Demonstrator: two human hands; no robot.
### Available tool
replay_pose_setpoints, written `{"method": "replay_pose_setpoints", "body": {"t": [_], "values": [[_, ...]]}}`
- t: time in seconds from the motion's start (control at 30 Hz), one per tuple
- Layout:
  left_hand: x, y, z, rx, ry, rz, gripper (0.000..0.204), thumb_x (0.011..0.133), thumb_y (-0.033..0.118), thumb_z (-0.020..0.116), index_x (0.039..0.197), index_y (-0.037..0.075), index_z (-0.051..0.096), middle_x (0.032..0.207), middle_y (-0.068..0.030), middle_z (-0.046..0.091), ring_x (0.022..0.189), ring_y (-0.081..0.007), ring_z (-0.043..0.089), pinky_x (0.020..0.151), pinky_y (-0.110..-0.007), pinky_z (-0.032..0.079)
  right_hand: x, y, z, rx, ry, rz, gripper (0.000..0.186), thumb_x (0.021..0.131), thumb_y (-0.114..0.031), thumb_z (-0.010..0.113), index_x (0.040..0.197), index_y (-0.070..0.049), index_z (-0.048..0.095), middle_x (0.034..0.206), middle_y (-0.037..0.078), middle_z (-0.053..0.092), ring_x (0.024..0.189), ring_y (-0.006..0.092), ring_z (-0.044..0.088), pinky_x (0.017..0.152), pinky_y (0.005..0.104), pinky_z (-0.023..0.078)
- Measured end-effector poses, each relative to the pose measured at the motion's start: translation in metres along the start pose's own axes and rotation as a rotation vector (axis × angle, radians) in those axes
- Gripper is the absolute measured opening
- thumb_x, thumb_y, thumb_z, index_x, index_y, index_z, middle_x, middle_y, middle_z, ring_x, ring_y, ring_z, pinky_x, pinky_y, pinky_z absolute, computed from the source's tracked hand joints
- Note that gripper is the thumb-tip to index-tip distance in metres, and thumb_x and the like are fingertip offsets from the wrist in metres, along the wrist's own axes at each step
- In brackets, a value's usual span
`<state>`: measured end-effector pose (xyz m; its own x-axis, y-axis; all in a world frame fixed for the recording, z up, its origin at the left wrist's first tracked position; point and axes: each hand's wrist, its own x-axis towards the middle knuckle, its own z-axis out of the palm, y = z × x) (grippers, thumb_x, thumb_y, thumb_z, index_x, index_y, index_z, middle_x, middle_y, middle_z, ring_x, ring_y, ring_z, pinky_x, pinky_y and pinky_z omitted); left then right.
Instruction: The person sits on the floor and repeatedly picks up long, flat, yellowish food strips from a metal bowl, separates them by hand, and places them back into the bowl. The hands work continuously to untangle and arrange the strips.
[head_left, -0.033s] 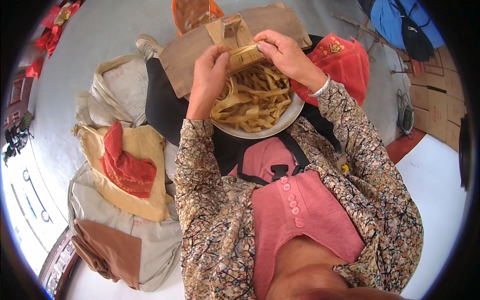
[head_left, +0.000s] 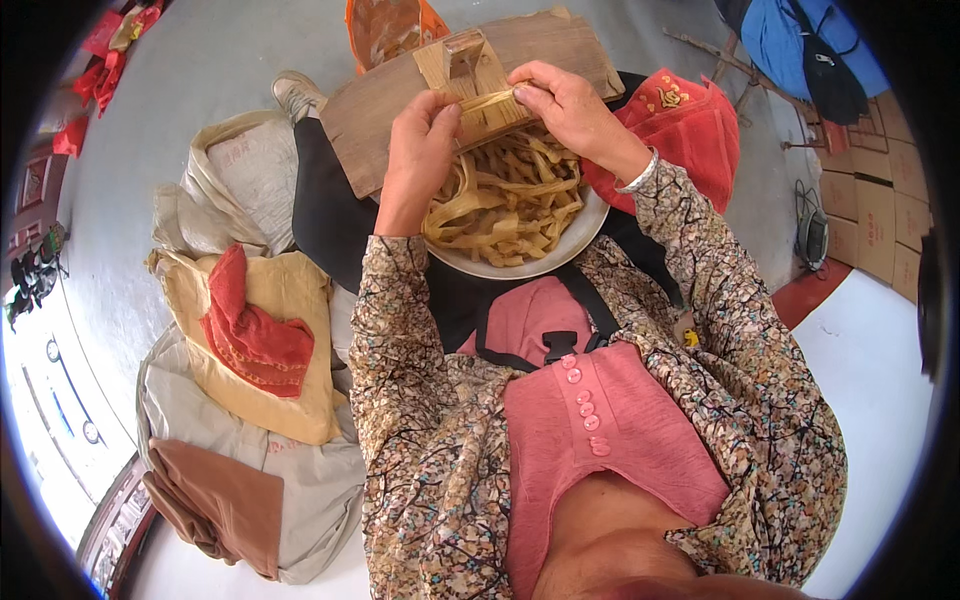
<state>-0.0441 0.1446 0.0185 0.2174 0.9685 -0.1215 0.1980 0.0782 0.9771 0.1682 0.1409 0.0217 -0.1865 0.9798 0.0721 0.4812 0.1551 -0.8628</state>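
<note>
The person's left hand [head_left: 420, 140] is pinching the left end of a yellowish strip [head_left: 488, 101], its grip being drawn in between thumb and bent forefinger with no gap showing; the right hand [head_left: 570, 110] is pinching the other end in a similar way, the thumb pressing against the fingers; between the 2 hands the strip is running across the near part of a slotted wooden block [head_left: 482, 74], though whether it is touching the wood cannot be told; the block is sitting on a wooden board [head_left: 370, 120], which is slanting up toward the right; just below the hands a pale bowl [head_left: 592, 222] is holding a heap of similar strips [head_left: 505, 225], the board partly covering its far side; beside the right forearm a red cloth [head_left: 705, 140] is lying next to the bowl; beyond the board an orange container [head_left: 430, 20] is showing its open mouth; to the person's left a red towel [head_left: 260, 345] is resting on a yellow sack [head_left: 310, 420].
</note>
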Motion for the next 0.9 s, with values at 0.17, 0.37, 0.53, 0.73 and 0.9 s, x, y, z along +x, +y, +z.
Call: {"method": "replay_pose_setpoints", "body": {"t": [0.17,0.37,0.53,0.73,0.9], "values": [[0.017,-0.028,-0.001,0.047,0.058,-0.022,0.018,0.090,0.014,0.057,0.096,-0.002,0.062,0.077,-0.0107,0.064,0.070,-0.0185,0.060,0.065,-0.032,0.047,0.008,0.012,0.014,0.002,-0.020,-0.025,0.020,0.092,-0.014,0.057,0.104,0.001,0.060,0.082,0.005,0.061,0.073,0.0121,0.057,0.068,0.0264,0.046],[0.017,-0.018,0.012,0.547,0.183,0.141,0.015,0.088,0.017,0.058,0.093,0.004,0.063,0.084,-0.0221,0.065,0.083,-0.0400,0.062,0.071,-0.046,0.048,0.004,0.015,0.010,-0.099,-0.077,0.021,0.021,0.085,-0.012,0.062,0.102,0.000,0.062,0.088,0.010,0.066,0.079,0.0156,0.062,0.072,0.0283,0.048],[0.002,-0.033,-0.010,0.665,0.332,0.090,0.015,0.088,0.020,0.059,0.092,0.005,0.061,0.081,-0.0204,0.066,0.080,-0.0413,0.062,0.071,-0.048,0.047,-0.010,0.021,-0.005,-0.398,-0.087,-0.046,0.027,0.085,-0.022,0.065,0.107,-0.005,0.063,0.099,0.011,0.066,0.090,0.0219,0.062,0.080,0.0337,0.047],[-0.043,0.006,0.033,-0.305,0.048,-0.163,0.013,0.093,0.015,0.058,0.089,0.002,0.061,0.072,-0.0015,0.060,0.059,-0.0109,0.054,0.053,-0.024,0.042,-0.028,-0.032,0.016,-0.411,0.251,-0.543,0.027,0.086,-0.033,0.063,0.100,-0.010,0.064,0.098,0.005,0.065,0.089,0.0274,0.061,0.082,0.0413,0.045],[-0.084,0.037,0.055,-0.778,-0.223,-0.282,0.027,0.098,0.025,0.049,0.112,0.002,0.055,0.069,-0.0054,0.057,0.052,-0.0101,0.048,0.050,-0.022,0.038,-0.025,-0.046,0.011,-0.317,0.247,-0.459,0.028,0.085,-0.035,0.065,0.070,-0.012,0.063,0.058,0.009,0.056,0.055,0.0289,0.059,0.050,0.0389,0.044]]}}
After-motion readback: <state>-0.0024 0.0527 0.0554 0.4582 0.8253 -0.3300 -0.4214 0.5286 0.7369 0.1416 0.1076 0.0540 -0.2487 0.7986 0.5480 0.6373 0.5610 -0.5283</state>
